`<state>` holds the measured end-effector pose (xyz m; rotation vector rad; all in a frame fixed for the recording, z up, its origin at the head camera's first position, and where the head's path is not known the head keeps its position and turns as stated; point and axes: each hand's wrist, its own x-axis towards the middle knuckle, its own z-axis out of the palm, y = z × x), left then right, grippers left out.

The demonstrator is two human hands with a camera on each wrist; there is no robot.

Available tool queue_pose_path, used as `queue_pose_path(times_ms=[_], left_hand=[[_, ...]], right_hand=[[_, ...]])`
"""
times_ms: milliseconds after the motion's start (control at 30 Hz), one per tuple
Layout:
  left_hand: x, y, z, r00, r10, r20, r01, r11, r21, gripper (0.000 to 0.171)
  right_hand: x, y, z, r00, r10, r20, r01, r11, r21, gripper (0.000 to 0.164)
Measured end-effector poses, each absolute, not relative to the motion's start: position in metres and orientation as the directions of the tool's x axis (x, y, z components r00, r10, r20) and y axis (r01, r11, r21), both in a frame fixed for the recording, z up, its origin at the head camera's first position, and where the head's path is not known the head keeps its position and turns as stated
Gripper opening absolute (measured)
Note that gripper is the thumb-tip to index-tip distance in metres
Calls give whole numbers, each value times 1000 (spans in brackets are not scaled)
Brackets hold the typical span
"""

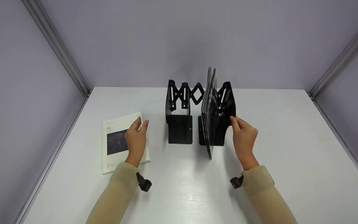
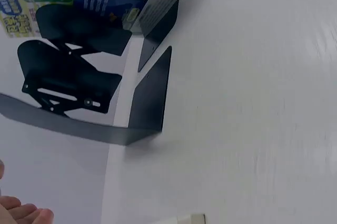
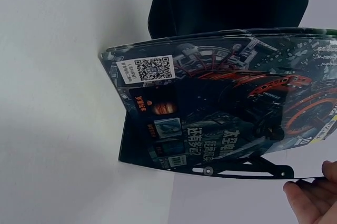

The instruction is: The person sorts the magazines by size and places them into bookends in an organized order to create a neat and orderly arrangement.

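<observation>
A black expandable bookend (image 1: 180, 129) stands on the white table, its two end plates joined by a zigzag lattice. Several thin magazines (image 1: 208, 112) stand upright inside it, near the right end plate (image 1: 228, 104). My right hand (image 1: 245, 135) pinches the near edge of that plate between thumb and fingers, as the right wrist view also shows. Dark space-themed artwork covers the magazine (image 3: 237, 92) facing that camera. My left hand (image 1: 136, 140) holds nothing, thumb and fingers apart, over a white book (image 1: 110, 166) with a dark picture on its cover. Its fingertips (image 2: 26, 213) show at the lower left of the left wrist view.
Purplish-grey panels (image 1: 129, 40) rise behind and beside the table (image 1: 291, 140), with metal posts at the back corners. The lattice side of the bookend stands near the table's back edge. On each sleeve cuff sits a small black device (image 1: 144, 185).
</observation>
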<state>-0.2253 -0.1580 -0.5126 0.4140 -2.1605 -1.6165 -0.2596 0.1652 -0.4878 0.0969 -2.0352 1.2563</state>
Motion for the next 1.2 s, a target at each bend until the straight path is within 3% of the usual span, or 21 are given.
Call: queue_pose_path(times_ms=[300, 633, 1200], left_hand=[[-215, -208, -536, -843, -537, -17, -231, 334, 914, 60], [-200, -242, -547, -784, -619, -40, -311, 337, 889, 59], [-189, -269, -545, -687, -702, -188, -531, 308, 790, 59]], right_hand=[[-259, 167, -491, -714, 292, 637, -433, 531, -729, 13], [-259, 167, -487, -720, 293, 629, -425, 531, -733, 13], [-261, 168, -487, -742, 282, 608, -408, 531, -743, 14]])
